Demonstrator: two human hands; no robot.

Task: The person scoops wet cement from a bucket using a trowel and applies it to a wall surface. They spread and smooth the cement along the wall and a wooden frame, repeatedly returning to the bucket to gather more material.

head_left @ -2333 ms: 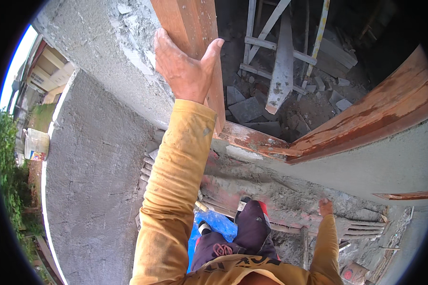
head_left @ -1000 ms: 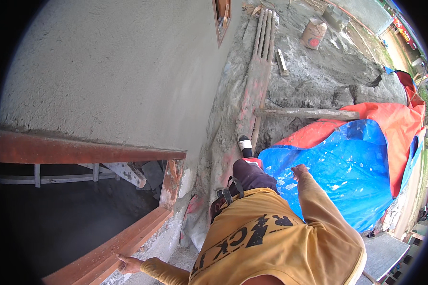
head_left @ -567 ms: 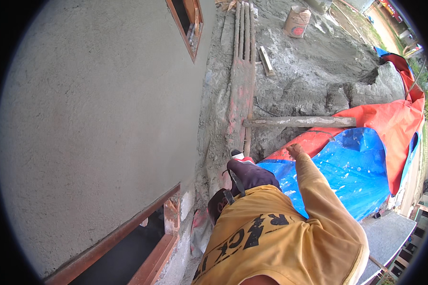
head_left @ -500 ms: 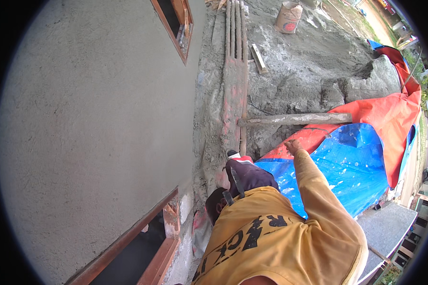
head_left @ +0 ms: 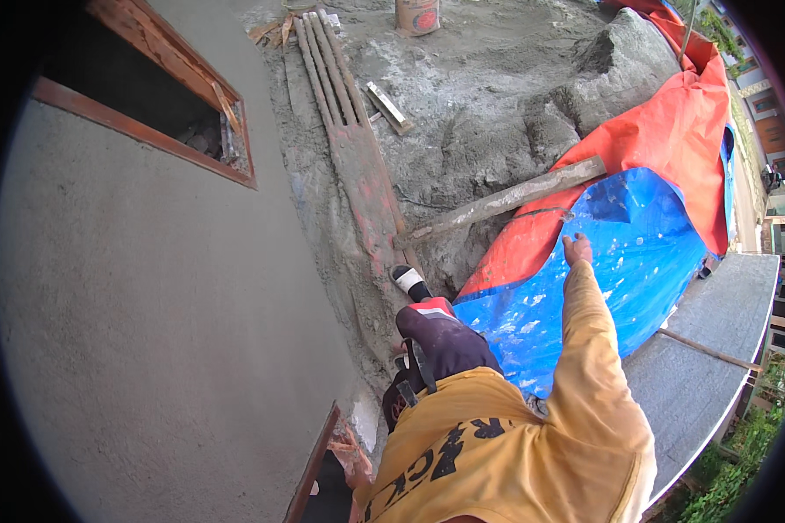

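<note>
The person is stepping along the narrow reddish wooden planks (head_left: 358, 166) running toward 12 o'clock beside the grey plastered wall (head_left: 148, 305), right hand (head_left: 576, 250) out at 2 o'clock over the blue plastic tarpaulin (head_left: 602, 279), fingers loosely spread and empty, which looks wise for balance; the left hand is out of view.

One hand (head_left: 576, 249), two tarpaulins (head_left: 619, 261)

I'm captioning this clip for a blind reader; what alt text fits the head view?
Looking down from above, a person in a yellow shirt stands on planks beside a grey plastered wall, right hand held out empty over a blue tarp. An orange tarp, a pole and a cement heap lie beyond.
</note>
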